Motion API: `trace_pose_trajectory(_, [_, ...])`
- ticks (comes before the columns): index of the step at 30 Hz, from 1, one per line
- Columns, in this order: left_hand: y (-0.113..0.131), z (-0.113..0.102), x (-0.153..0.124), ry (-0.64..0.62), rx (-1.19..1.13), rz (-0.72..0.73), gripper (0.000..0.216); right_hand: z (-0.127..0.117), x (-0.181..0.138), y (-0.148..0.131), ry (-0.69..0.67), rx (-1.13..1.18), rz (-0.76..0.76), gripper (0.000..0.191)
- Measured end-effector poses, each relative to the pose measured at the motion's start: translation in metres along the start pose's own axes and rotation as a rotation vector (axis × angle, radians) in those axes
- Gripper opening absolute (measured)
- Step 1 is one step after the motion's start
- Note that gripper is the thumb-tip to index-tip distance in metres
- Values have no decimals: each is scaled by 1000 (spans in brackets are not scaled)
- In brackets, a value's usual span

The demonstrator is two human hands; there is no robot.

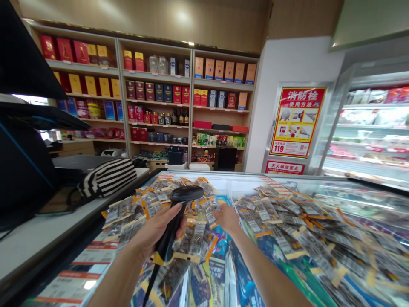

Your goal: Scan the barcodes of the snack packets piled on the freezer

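A black handheld barcode scanner (pixel 187 193) is gripped by its handle in my left hand (pixel 158 228), its head pointing forward and its cable hanging toward me. My right hand (pixel 228 217) is closed at the edge of a small see-through packet (pixel 209 211) with orange and pale ends. The fingertips of that hand are partly hidden. Beneath both hands lie many similar packets with printed labels, heaped on the left side. Larger blue and yellow printed bags (pixel 207 281) show below them. A second heap of packets (pixel 300 217) spreads to the right of my right arm.
A counter (pixel 38 243) runs along the left, with a black-and-white striped bag (pixel 110 177) and a dark monitor (pixel 25 140) on it. Shelves of boxed bottles (pixel 158 91) line the back wall. A red poster (pixel 298 121) and a lit cooler (pixel 373 128) are at right.
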State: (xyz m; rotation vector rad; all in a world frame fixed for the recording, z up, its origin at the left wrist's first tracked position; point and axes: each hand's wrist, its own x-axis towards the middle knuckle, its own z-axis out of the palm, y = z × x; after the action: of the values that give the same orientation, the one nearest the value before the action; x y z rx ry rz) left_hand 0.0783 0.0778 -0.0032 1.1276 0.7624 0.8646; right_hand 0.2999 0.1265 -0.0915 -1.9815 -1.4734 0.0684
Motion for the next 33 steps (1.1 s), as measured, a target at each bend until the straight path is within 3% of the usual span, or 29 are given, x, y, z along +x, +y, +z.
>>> trace_pose_trajectory(4, [-2, 3, -1, -41, 3, -7, 29, -10, 13, 25, 149, 369, 68, 23])
trace_pose_trajectory(8, [-7, 10, -3, -66, -2, -25, 28, -14, 22, 43, 225, 738, 77, 37])
trace_pose_trajectory(11, [-10, 13, -4, -92, -15, -43, 28, -13, 24, 45, 237, 832, 52, 42])
trace_pose_trajectory(16, [-10, 13, -6, -179, -47, -42, 29, -16, 22, 44, 253, 825, 36, 38])
trace_pose_trajectory(24, [-8, 17, -8, -122, -37, -25, 29, -21, 24, 45, 279, 805, 48, 40])
trace_pose_trajectory(29, [-6, 10, -1, -72, 1, 9, 31, -54, 34, 51, 442, 545, 90, 44])
trace_pose_trajectory(33, [-9, 10, 5, 18, 12, 49, 31, -88, 49, 78, 517, 230, 109, 42])
